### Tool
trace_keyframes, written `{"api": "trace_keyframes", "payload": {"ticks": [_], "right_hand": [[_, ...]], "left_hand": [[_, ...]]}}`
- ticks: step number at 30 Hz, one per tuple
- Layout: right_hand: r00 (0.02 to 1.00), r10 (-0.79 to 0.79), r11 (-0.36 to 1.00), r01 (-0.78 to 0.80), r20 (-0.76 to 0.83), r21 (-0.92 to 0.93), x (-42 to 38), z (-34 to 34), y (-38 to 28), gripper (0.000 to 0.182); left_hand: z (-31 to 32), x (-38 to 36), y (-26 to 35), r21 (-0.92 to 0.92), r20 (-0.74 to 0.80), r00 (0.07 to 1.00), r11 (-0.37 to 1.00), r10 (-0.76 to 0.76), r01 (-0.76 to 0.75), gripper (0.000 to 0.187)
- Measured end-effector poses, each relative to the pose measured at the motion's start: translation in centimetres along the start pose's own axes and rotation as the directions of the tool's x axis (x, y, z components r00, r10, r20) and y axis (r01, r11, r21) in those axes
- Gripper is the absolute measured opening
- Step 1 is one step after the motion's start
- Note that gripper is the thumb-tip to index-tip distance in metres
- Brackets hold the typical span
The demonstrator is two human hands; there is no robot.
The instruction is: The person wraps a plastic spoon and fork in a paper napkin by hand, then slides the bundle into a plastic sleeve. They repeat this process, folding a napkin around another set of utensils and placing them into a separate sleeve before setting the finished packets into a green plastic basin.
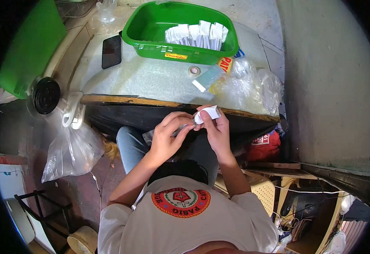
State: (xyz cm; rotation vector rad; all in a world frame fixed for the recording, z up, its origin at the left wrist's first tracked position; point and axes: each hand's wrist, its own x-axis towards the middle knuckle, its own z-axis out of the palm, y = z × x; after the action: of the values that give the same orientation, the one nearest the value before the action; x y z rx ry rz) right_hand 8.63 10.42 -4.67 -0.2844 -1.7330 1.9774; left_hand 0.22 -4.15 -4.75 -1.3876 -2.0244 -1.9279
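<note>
A small white folded packet (210,113) is in front of my chest, just below the table's front edge. My right hand (219,133) is closed around it, with the thumb lying over its near side. The fingers of my left hand (168,134) are pinched together at the packet's left end, where the fingertips partly cover it. On the table beyond, a green plastic basin (144,48) holds several similar white packets (198,36), lined up on its right side.
A dark phone (111,51) lies left of the basin. A small tape roll (194,70), a translucent blue-green piece (208,77) and clear plastic bags (248,86) lie at the right. A clear bag (72,148) hangs from a white clamp-like holder (73,111) at the table's left edge.
</note>
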Motion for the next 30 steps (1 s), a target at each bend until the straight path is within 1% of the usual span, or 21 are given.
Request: {"api": "trace_keyframes", "payload": {"ticks": [4,6,10,12,13,15,19,21,22,25,27,28,30], "right_hand": [[1.0,0.021,1.0,-0.021,0.003,0.011,0.2,-0.1,0.1,0.019],[0.998,0.052,0.999,-0.051,-0.036,0.018,0.3,0.2,-0.1,0.016],[0.997,0.059,0.998,-0.059,-0.043,0.007,0.4,0.2,0.1,0.017],[1.0,0.027,1.0,-0.027,-0.011,-0.01,0.4,0.1,0.3,0.02],[1.0,0.028,1.0,-0.028,-0.01,-0.01,0.4,0.1,0.3,0.02],[1.0,-0.01,0.999,0.01,0.008,-0.033,0.4,0.1,0.4,0.019],[1.0,0.026,0.999,-0.026,-0.011,-0.025,0.3,0.2,0.1,0.017],[1.0,0.021,0.994,-0.023,-0.022,-0.107,0.3,0.1,-0.1,0.016],[1.0,0.021,0.994,-0.023,-0.021,-0.108,0.3,0.1,0.0,0.016],[1.0,-0.003,0.997,0.004,0.014,-0.082,0.3,0.0,0.1,0.016],[1.0,-0.005,1.0,0.005,0.03,-0.022,0.4,0.1,0.0,0.015],[1.0,-0.006,1.0,0.006,0.03,-0.022,0.4,0.1,0.0,0.015],[0.998,-0.044,0.999,0.046,0.045,-0.026,0.6,0.0,0.2,0.014]], "left_hand": [[-0.1,0.1,-0.5,0.012,0.025,0.999,1.0,0.022,-0.022,0.014],[-0.1,0.1,-0.6,0.019,0.03,0.999,0.999,0.035,-0.035,0.014],[-0.1,0.2,-0.6,0.029,0.026,0.999,0.998,0.048,-0.048,0.013],[-0.1,0.3,-0.4,0.017,0.014,1.0,1.0,-0.004,0.004,0.013],[-0.1,0.3,-0.4,0.017,0.014,1.0,1.0,-0.004,0.004,0.013],[0.1,0.4,-0.5,-0.036,-0.019,0.998,0.998,-0.059,0.058,0.012],[0.2,0.4,-1.0,-0.084,-0.048,0.994,0.992,-0.097,0.093,0.012],[0.3,0.3,-1.1,-0.111,-0.06,0.991,0.987,-0.12,0.113,0.012],[0.4,0.3,-1.1,-0.111,-0.061,0.991,0.987,-0.12,0.113,0.012],[0.5,0.2,-1.4,-0.135,-0.041,0.989,0.982,-0.142,0.135,0.012],[0.7,-0.1,-1.7,-0.189,0.004,0.988,0.97,-0.157,0.155,0.013],[0.8,-0.1,-1.7,-0.189,0.004,0.988,0.97,-0.157,0.154,0.013],[1.0,-0.2,-1.6,-0.252,0.021,0.983,0.951,-0.181,0.181,0.018]]}}
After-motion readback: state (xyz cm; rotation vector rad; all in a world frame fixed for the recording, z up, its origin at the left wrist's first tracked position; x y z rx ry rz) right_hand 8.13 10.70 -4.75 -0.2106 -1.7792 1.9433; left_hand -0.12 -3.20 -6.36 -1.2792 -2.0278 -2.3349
